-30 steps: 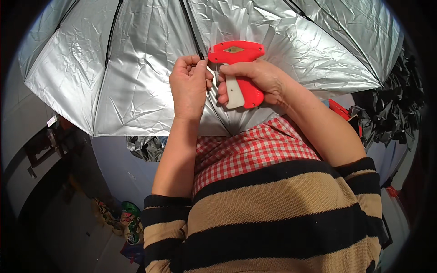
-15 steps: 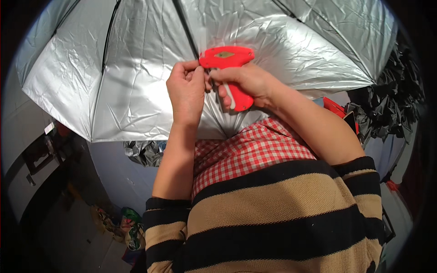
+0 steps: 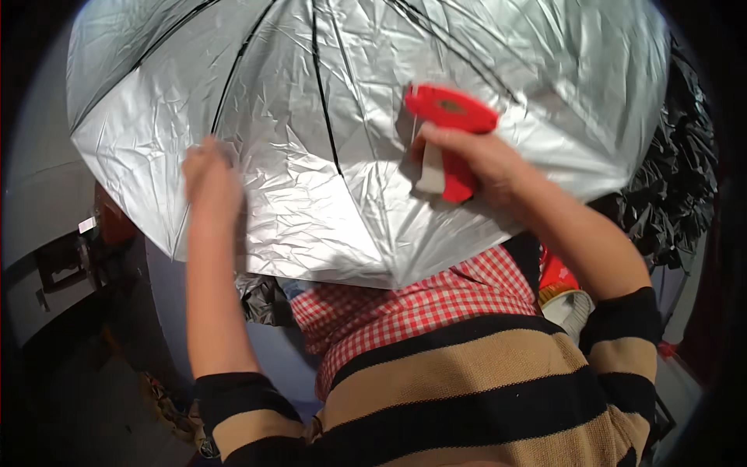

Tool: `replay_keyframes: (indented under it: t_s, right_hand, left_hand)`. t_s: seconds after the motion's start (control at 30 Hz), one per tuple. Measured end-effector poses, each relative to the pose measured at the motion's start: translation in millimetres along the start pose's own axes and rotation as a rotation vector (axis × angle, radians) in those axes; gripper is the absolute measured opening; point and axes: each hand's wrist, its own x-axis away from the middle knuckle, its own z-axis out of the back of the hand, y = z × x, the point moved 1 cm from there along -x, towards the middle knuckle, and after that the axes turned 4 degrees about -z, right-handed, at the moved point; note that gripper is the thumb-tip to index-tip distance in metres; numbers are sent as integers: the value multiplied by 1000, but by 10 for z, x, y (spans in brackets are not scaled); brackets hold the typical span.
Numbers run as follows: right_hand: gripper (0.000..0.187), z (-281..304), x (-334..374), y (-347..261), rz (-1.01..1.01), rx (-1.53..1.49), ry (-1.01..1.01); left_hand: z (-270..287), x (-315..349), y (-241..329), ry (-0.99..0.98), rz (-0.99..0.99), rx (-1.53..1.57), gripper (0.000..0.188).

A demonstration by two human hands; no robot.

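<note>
An opened umbrella (image 3: 311,233) with a silver lining and thin black ribs spreads before me. My right hand (image 3: 486,159) grips a red tagging gun (image 3: 459,113) with a pale trigger, held over the lining right of centre. Its head points left, and the fingers behind the handle are partly hidden. Farther left, my left hand (image 3: 212,183) is closed at the lower end of a black umbrella rib (image 3: 240,78). Motion blurs its fingers. Another rib (image 3: 323,101) runs between my hands, its end lying against the lining.
A red-and-white checked cloth (image 3: 412,300) lies at my waist below the canopy edge. Crumpled black plastic (image 3: 681,171) bulges at the right. Beside my right elbow are a red package (image 3: 554,274) and a pale round object (image 3: 568,311). Dark plastic (image 3: 264,300) pokes out under the canopy.
My hands have separated: the left moved left and down to another place on the canopy, the right shifted right with the tagging gun. The umbrella has shifted, its near edge now lower.
</note>
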Motion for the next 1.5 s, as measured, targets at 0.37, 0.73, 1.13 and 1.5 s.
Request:
replay_keyframes:
  t_s: [0.37,0.73,1.13,1.5]
  right_hand:
    - [25,-379,-548,-846,153,-37,-161]
    - [24,-259,-680,-1085,87,16,-206]
    - [27,-215,-669,-1201,-22,-171,-452]
    - [28,-231,-733,-1337,33,118,-323]
  left_hand:
    - [12,-738,1238,154,-64,657,47]
    - [197,-809,1520,-17,209,1344,47]
    - [150,-814,1547,-41,204,1428,44]
    - [183,-819,1596,-56,173,1441,42]
